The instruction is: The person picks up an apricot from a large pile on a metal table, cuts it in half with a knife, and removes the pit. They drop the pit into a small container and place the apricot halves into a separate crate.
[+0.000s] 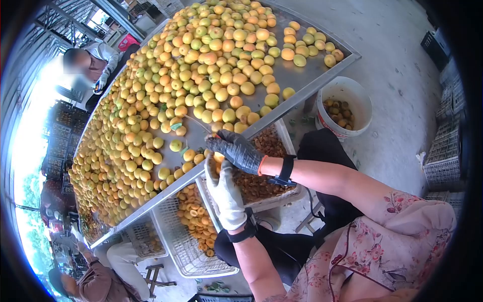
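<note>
One apricot (219, 157) between left hand (224, 194) and right hand (235, 150).

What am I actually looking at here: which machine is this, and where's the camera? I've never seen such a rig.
No machine: one person's gloved hands, in a single picture from a head-worn camera looking forward and down. Whole apricots cover much of the metal table. The white-gloved left hand holds an apricot; the dark-gloved right hand grips a thin tool, perhaps a knife. Lower down are a white crate of halved apricots and a white tray of brown pits.
</note>
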Action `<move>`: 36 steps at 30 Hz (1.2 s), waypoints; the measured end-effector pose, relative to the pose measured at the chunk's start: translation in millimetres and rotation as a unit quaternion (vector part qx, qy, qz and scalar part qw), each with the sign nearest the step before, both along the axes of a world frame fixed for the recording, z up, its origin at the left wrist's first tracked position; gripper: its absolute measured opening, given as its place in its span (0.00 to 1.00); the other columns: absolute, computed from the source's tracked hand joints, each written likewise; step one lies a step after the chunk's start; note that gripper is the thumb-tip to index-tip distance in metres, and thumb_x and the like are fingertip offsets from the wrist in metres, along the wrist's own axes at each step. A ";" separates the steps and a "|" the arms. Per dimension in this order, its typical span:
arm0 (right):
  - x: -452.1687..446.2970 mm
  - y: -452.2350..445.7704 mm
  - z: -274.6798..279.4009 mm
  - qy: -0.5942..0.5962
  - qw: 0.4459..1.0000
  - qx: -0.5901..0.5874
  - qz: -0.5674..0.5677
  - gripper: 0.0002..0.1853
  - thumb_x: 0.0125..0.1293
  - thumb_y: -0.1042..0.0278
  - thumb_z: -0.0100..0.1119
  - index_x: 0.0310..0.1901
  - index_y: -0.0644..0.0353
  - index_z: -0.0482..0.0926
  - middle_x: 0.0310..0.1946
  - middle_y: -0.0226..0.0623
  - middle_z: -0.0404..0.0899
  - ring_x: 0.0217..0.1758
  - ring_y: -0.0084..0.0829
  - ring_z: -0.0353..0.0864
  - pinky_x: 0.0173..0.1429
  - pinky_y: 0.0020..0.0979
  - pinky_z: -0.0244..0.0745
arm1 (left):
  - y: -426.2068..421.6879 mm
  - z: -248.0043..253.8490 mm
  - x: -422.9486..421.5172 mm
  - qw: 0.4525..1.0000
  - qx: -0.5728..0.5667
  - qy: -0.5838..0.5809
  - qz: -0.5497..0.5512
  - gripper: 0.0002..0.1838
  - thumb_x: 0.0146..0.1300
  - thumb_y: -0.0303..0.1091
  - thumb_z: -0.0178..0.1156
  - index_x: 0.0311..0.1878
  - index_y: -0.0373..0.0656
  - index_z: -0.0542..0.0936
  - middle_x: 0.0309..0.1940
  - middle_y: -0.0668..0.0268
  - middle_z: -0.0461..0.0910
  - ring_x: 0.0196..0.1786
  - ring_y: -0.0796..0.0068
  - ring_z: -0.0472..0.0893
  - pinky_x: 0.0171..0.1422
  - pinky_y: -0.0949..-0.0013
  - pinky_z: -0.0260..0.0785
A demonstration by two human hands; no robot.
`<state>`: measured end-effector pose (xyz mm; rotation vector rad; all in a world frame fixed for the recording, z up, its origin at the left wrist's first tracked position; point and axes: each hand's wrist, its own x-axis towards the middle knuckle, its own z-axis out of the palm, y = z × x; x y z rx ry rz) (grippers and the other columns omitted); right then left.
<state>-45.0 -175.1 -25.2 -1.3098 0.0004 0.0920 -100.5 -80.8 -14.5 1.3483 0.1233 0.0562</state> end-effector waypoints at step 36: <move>15.5 -123.1 26.9 0.134 0.990 0.042 -0.031 0.12 0.66 0.63 0.59 0.42 0.63 0.80 0.28 0.30 0.80 0.32 0.18 0.74 0.37 0.25 0.71 | 85.1 -20.9 253.3 0.722 0.685 0.048 -0.084 0.26 0.56 0.38 0.58 0.58 0.38 0.70 0.41 0.52 0.79 0.40 0.58 0.80 0.49 0.61 0.73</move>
